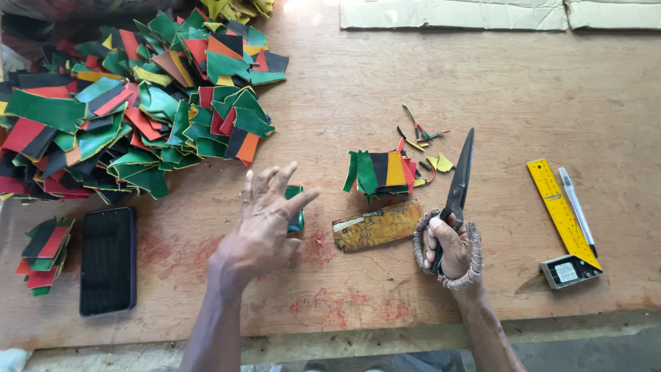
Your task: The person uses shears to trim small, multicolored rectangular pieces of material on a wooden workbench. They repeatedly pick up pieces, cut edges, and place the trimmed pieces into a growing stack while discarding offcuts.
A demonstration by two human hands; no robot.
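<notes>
Nearest you, your right hand point(451, 248) is closed around the wrapped loops of the scissors point(456, 189); the fingers are curled tight through the handles, and the blades look shut. The scissors' long axis runs from your hand away to the far side, leaning slightly right, with the tip pointing far. Held that way, the point stays clear of your other hand, which seems the sense of it.

Just left, your left hand point(265, 220) lies palm down on the wooden table point(523, 103) with the fingers spread, covering a small green piece point(296, 207) that shows at the fingertips; you seem to be pressing it flat so it cannot slide. Between your hands lies a worn yellowish rectangular template point(376, 225), its long axis left to right, tilted a little. Touching its far edge is a small neat stack of cut pieces point(381, 172) in green, black, yellow and red, kept within easy reach of either hand.

At the near left a dark phone point(108, 260) lies face up beside another little stack point(45, 255). To the right, a yellow square ruler point(561, 210) and a pen point(577, 210) lie side by side, well apart from the work.

Farther off, thin trimmings point(420, 134) are scattered beyond the small stack, and a large loose heap of coloured pieces point(131, 103) fills the far left.
</notes>
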